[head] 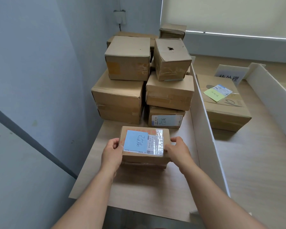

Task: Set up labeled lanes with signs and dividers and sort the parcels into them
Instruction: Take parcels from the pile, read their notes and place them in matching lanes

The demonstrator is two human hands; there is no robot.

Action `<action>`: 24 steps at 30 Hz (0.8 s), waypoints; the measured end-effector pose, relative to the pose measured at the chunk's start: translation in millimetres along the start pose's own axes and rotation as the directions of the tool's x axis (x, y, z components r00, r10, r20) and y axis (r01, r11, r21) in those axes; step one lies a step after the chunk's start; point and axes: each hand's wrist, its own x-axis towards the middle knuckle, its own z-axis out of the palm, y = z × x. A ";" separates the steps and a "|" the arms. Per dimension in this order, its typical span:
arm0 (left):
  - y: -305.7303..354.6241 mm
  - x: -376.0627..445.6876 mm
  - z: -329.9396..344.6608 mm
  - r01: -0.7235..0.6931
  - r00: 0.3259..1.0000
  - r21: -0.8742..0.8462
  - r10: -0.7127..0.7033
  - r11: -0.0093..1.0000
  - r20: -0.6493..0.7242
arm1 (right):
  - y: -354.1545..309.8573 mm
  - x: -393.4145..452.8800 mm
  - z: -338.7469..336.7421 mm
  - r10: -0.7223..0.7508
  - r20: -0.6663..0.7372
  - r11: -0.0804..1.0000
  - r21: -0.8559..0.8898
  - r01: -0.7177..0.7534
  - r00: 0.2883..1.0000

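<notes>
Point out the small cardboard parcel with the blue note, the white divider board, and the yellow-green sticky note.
Small cardboard parcel with blue note (pixel 144 142), head view, top face.
White divider board (pixel 203 123), head view, left face.
Yellow-green sticky note (pixel 213 95), head view, centre.

Blue-grey wall, wood tabletop, bright window blind

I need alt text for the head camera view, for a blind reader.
Both hands, left hand and right hand, hold a small parcel with a blue note in the left lane, before stacked boxes. A white divider separates another lane.
</notes>
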 end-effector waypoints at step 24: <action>11.8 3.0 5.1 -0.003 0.998 0.255 -0.013 0.967 0.063 | -1.5 18.8 -4.9 0.019 -0.103 0.995 -0.092 -0.028 0.995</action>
